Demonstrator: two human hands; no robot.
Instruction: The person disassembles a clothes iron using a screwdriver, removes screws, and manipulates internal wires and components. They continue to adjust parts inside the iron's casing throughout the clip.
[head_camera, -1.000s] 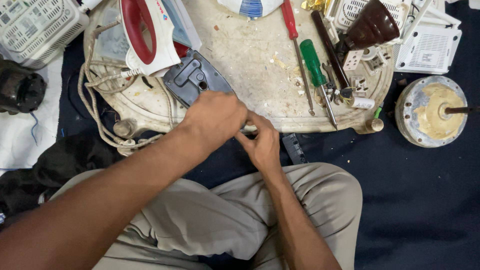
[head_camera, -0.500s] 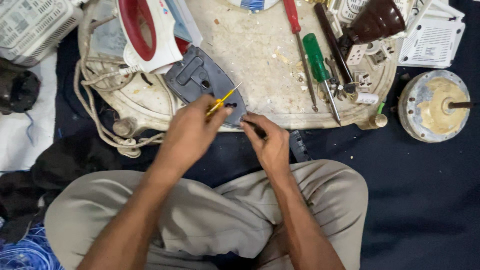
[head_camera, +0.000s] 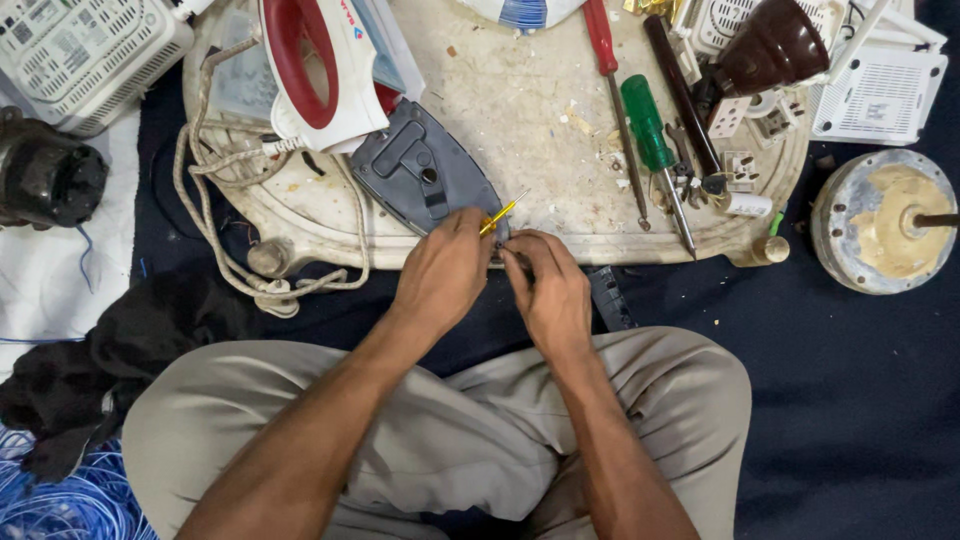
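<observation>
My left hand (head_camera: 442, 272) grips a small yellow-handled screwdriver (head_camera: 503, 211), whose yellow end sticks out above the knuckles. It works at the pointed tip of a grey iron soleplate (head_camera: 420, 180) lying on a worn round white board (head_camera: 520, 110). My right hand (head_camera: 552, 290) is pinched against the same tip, fingers closed on the plate's edge or a small part hidden there. The iron's white and red upper body (head_camera: 315, 70) lies tilted beside the soleplate, its braided cord (head_camera: 215, 250) looping off the board's left edge.
A red-handled screwdriver (head_camera: 605, 50), a green-handled one (head_camera: 650, 130), a dark rod and small sockets lie on the board's right. A round motor part (head_camera: 885, 220) sits at right, a white vented box (head_camera: 85, 55) and black motor (head_camera: 45, 175) at left. Black cloth and blue wires lie lower left.
Both hands moved together at the soleplate's tip. The left hand came right and up with the yellow screwdriver; the right hand closed in beside it.
</observation>
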